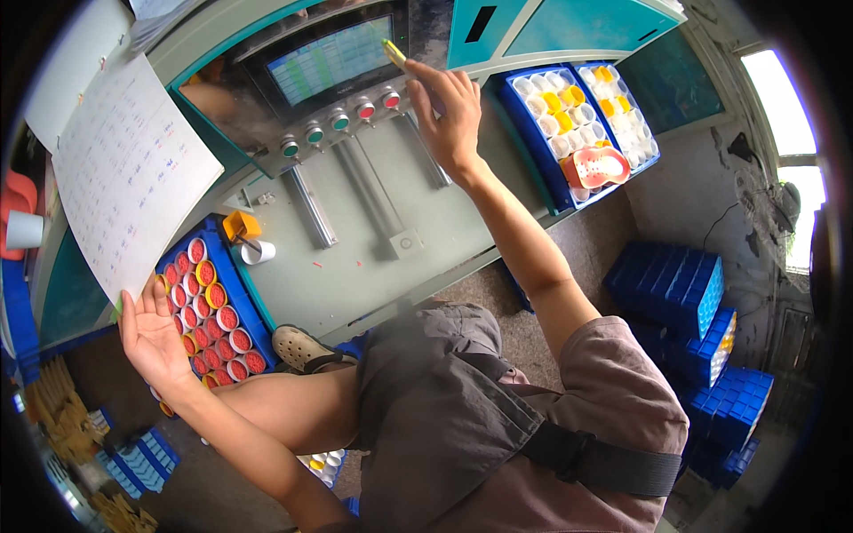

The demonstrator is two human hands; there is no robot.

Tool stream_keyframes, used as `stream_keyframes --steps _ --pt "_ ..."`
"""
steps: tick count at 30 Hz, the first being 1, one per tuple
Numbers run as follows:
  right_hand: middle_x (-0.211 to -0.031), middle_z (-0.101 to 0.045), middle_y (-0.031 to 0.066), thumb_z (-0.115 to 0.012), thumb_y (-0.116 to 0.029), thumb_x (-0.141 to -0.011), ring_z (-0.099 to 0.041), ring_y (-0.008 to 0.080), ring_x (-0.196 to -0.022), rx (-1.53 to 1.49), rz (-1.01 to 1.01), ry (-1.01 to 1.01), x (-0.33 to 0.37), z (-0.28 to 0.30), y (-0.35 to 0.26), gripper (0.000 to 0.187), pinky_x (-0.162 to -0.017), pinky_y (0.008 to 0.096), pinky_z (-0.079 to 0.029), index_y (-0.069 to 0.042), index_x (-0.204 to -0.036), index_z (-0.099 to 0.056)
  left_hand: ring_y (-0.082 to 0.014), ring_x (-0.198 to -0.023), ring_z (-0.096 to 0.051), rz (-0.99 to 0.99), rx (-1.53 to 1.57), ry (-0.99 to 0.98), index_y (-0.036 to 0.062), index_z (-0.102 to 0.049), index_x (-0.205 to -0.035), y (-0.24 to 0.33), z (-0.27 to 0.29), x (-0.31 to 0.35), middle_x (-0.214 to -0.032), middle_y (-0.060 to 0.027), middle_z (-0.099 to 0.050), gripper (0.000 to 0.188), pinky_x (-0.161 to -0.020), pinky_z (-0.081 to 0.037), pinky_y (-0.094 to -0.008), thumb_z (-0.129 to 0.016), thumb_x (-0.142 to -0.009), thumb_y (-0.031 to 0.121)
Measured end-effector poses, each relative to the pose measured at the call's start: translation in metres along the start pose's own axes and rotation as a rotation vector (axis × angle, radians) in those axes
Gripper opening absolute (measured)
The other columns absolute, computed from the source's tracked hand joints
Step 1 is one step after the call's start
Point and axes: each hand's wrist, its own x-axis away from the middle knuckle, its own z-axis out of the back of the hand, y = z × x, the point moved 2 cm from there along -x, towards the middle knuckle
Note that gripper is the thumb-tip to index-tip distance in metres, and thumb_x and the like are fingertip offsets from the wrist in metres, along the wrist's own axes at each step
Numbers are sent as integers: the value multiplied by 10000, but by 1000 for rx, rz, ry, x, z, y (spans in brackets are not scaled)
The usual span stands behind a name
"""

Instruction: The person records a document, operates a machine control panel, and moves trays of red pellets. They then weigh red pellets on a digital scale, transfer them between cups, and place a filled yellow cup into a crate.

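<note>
One pen (394,53) sits pinched in the right hand (449,115) by the screen (330,62) at twelve o'clock, while the page (133,169) at ten could sag onto the cups (216,296) at nine if the left hand (153,342), whose grip I can't confirm, slips.

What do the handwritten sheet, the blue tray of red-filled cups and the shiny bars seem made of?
Sheet: matt paper, by its handwriting and curl. Blue tray: probably moulded plastic, smooth, evenly coloured. Bars: likely metal, polished, from their bright highlights.
</note>
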Motion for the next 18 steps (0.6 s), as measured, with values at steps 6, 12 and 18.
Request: stream_keyframes --steps 6,12,18 --pt "-841 -676 2 -714 -112 -875 -591 207 -814 49 -35 -83 11 1 -5 189 -751 352 -389 -129 -1062 -737 -289 -1174 -615 19 28 3 -139 -484 -1321 1 -1 0 -1259 -230 -622 414 -1026 -506 -369 -519 -1049 171" --pt "-834 -671 7 -751 -85 -831 -578 207 -802 -51 123 -75 4 -6 -33 291 -754 337 -408 -120 -1120 -747 -290 -1161 -616 15 53 -26 -136 -493 -1303 0 -1 -1 -1254 -230 -624 398 -1022 -508 -378 -530 -1035 156" --pt "-870 -666 -12 -746 -146 -858 -571 188 -851 -137 191 -152 -8 -33 -63 297 -783 344 -392 -143 -1154 -730 -292 -1173 -624 17 13 -52 -114 -529 -1268 3 1 4 -1273 -221 -624 339 -1005 -513 -381 -538 -1009 105"
